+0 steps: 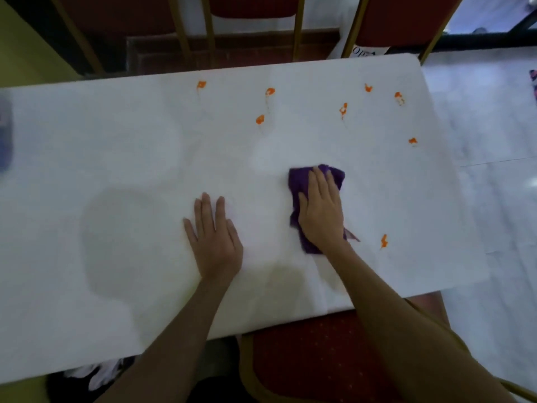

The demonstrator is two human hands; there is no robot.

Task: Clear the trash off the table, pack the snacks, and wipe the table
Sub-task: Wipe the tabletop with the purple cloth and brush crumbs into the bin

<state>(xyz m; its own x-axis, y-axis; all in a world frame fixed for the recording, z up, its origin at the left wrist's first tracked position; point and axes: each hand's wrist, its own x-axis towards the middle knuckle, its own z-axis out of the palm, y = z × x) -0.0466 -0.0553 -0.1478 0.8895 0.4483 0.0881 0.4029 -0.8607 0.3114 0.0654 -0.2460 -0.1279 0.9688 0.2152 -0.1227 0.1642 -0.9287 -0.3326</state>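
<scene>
Head view, clock directions read with 12 o'clock away from the person. A white table fills the field. Its far edge runs across at 12 o'clock, its right edge falls away at 3 o'clock onto pale floor, and its near edge slants up from 7 o'clock toward 4 o'clock.

A purple cloth lies on the table right of centre, well inside every edge. Its long axis runs roughly from 12 to 6 o'clock. The right hand lies flat on it, fingers straight and pointing to 12 o'clock, pressing rather than clutching. The left hand rests palm down on bare table at 9 o'clock of the cloth, fingers extended, holding nothing.

Orange stains are scattered from 10 to 2 o'clock of the cloth, with one more near the right wrist at 4 o'clock. Bare white surface stretches broadly toward 9 o'clock, crossed by a faint grey patch; damp or shadow cannot be told.

A red-seated chair sits partly under the near edge at 5 o'clock. Two more red chairs stand beyond the far edge. A blurred bluish object at the 9 o'clock margin cannot be identified.
</scene>
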